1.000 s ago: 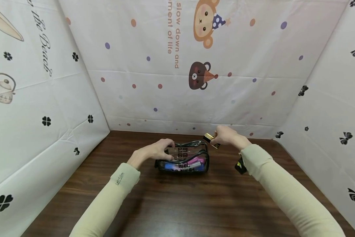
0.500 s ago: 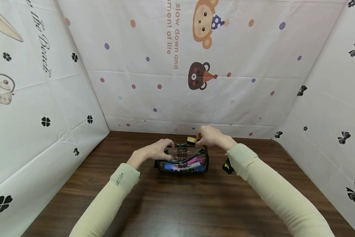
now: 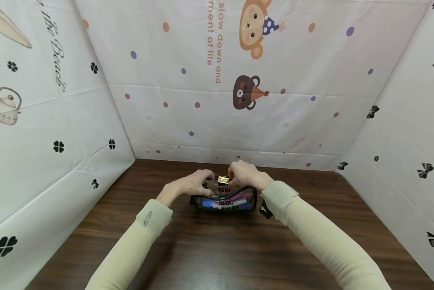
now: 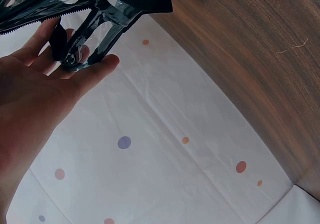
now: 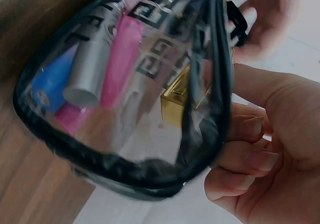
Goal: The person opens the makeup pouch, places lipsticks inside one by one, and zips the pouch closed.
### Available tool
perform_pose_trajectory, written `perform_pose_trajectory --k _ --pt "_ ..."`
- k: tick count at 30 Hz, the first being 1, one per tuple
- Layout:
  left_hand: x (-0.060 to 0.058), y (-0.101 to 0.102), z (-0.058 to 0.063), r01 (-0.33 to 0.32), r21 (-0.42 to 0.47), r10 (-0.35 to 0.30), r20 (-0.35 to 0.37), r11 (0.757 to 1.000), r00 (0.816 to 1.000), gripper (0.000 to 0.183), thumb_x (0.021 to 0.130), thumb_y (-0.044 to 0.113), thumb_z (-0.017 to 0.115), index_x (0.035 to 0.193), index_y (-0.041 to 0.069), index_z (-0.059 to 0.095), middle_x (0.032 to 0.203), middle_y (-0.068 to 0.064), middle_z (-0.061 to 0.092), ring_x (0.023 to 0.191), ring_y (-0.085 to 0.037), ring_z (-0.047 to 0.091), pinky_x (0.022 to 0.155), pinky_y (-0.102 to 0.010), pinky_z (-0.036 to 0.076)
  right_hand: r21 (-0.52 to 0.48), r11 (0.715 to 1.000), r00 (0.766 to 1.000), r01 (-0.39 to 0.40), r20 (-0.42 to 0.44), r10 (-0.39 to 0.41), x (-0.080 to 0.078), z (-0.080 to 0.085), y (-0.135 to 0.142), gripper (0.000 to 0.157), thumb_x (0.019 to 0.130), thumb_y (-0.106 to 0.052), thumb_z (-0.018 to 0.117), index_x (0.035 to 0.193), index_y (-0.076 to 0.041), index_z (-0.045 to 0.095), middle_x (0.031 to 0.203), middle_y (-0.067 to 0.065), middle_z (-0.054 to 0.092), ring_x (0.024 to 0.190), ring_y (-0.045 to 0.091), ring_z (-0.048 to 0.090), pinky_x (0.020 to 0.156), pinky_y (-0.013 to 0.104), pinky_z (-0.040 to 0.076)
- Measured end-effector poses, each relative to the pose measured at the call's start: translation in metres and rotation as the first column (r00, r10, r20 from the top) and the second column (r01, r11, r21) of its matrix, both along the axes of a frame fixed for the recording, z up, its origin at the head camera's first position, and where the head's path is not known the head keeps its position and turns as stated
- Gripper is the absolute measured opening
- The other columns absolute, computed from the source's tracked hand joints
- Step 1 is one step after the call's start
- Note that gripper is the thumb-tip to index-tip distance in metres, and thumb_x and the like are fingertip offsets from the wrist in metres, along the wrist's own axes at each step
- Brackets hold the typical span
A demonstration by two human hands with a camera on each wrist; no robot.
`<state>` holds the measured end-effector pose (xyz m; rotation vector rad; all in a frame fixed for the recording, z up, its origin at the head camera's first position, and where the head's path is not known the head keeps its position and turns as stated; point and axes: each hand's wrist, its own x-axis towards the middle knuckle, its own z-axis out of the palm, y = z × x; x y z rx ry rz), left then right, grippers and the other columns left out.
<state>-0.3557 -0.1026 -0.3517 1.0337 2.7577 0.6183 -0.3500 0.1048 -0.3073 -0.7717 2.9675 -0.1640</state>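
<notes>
A clear, black-edged cosmetic pouch (image 3: 254,197) rests on the table with its top open. My left hand (image 3: 191,183) holds the left end of its mouth, thumb and fingers around the black edging (image 4: 107,43) and strap. In my right hand (image 3: 243,173) is a square gold-and-black lipstick (image 3: 223,180), pinched over the pouch opening. The right wrist view shows its gold end (image 5: 172,108) through the clear plastic. Inside the pouch lie a silver tube (image 5: 90,71), a pink tube (image 5: 121,58) and a blue one (image 5: 55,78).
The dark wood table (image 3: 217,249) meets a patterned white cloth wall (image 3: 188,117) close behind the pouch. More white cloth stands at the left (image 3: 57,169) and right. A black device (image 3: 265,210) hangs at my right wrist.
My right hand has moved left with the lipstick, from beyond the pouch's right end to over its mouth. My left hand keeps its place on the pouch.
</notes>
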Motion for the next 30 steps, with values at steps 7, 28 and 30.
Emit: perform_pose_trajectory --k 7,28,30 --pt "0.001 0.001 0.001 -0.005 0.0 0.005 0.0 1.0 1.0 0.05 0.082 0.033 0.063 0.121 0.008 0.046 0.124 -0.006 0.046 0.114 -0.028 0.045 0.089 -0.038 0.041 0.005 1.0 1.0 -0.006 -0.002 0.006 0.001 -0.01 -0.003 0.019 0.077 -0.032 0.07 0.067 -0.019 0.062 0.061 -0.006 0.056 0.052 0.01 0.05 0.047 0.026 0.037" --pt "0.0 -0.001 -0.002 -0.008 0.0 0.008 -0.001 1.0 1.0 0.049 0.083 0.029 0.062 0.124 0.009 0.045 0.128 -0.005 0.042 0.118 -0.025 0.041 0.092 -0.04 0.039 -0.46 0.842 0.872 0.282 0.489 -0.025 -0.002 -0.053 0.106 0.027 0.094 -0.011 0.04 0.087 0.004 0.061 0.053 0.002 0.047 0.038 0.009 0.033 0.039 0.022 0.027" --pt "0.0 -0.001 -0.002 -0.012 0.006 0.012 -0.004 1.0 1.0 0.049 0.083 0.03 0.063 0.123 0.009 0.045 0.128 -0.005 0.042 0.117 -0.024 0.041 0.092 -0.039 0.039 -0.491 0.804 0.837 0.334 0.546 -0.014 -0.002 -0.055 0.106 0.028 0.094 -0.012 0.039 0.078 0.002 0.057 0.054 0.002 0.047 0.039 0.01 0.034 0.039 0.023 0.027"
